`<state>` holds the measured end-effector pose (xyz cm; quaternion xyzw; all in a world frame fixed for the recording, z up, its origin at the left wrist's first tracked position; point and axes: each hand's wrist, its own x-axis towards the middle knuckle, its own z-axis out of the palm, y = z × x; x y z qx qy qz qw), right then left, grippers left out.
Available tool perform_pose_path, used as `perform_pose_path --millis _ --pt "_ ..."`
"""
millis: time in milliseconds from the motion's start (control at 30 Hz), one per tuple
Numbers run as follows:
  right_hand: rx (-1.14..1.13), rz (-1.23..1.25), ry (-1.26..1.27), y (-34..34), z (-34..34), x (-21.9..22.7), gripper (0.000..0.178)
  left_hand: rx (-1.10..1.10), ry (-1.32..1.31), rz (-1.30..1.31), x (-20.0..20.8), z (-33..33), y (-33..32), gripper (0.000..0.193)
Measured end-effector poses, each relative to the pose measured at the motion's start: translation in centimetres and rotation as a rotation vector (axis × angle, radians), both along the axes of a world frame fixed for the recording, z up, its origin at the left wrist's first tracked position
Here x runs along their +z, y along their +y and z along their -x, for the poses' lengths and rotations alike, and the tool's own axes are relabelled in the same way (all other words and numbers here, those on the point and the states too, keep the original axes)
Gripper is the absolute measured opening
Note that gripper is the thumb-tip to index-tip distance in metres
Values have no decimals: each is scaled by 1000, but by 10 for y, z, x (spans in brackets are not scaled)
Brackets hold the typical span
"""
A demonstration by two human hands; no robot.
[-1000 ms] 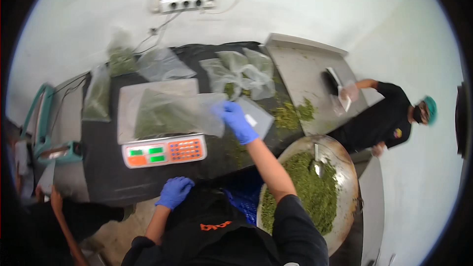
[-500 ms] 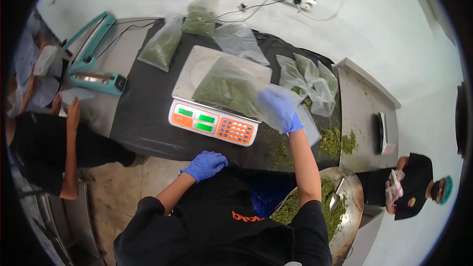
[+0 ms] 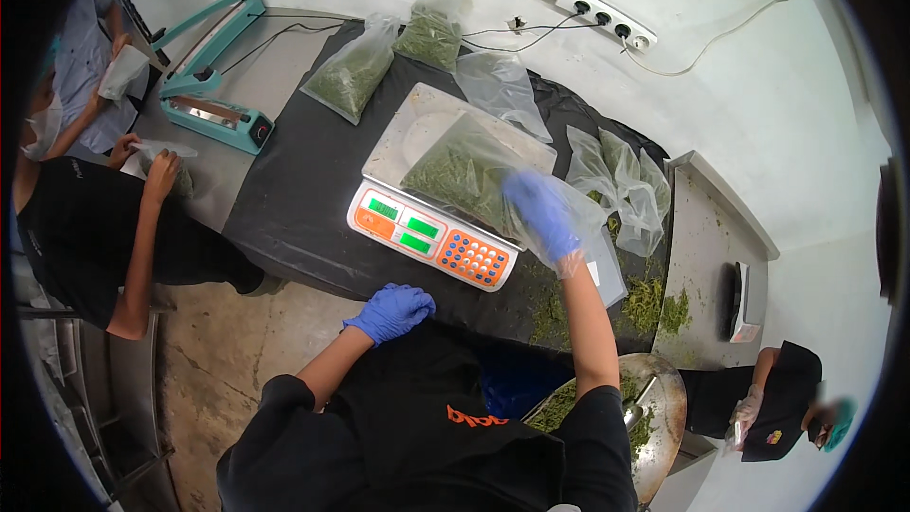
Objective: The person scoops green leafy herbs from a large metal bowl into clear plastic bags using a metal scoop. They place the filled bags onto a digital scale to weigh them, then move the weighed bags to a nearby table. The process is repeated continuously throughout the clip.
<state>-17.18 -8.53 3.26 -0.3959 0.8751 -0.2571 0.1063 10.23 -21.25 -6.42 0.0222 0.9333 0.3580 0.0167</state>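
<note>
A clear plastic bag of green shredded leaves (image 3: pixel 460 171) lies tilted across the metal pan of a white and orange weighing scale (image 3: pixel 431 235). My right hand (image 3: pixel 542 213), in a blue glove, is at the bag's loose mouth end, with thin plastic around the wrist. Motion smears its fingers, so their grip does not show clearly. My left hand (image 3: pixel 391 313), also gloved in blue, rests at the near edge of the black-covered table (image 3: pixel 284 218). Its fingers are curled in, with nothing visible in them.
Filled bags (image 3: pixel 353 71) stand behind the scale, and more plastic bags (image 3: pixel 616 185) lie to its right. A teal sealer (image 3: pixel 213 114) is at the left. Leaf scraps (image 3: pixel 645 303) lie by a large metal pan (image 3: pixel 664 398). People work at left and right.
The view has shifted, so the table sits slightly further right. My right hand has moved a little within the bag's mouth end. My left hand stays at the table edge.
</note>
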Motion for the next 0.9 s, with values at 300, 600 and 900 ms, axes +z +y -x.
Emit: perform_pose_path --millis 300,600,900 --pt "158 218 214 65 1 -19 27 -42 -25 -18 7 10 2 10" --pt "-326 537 -269 94 -21 -23 24 -126 -23 -1 2 23 10 11" --pt "-532 350 -112 146 -47 -6 13 -113 99 3 8 29 14 12"
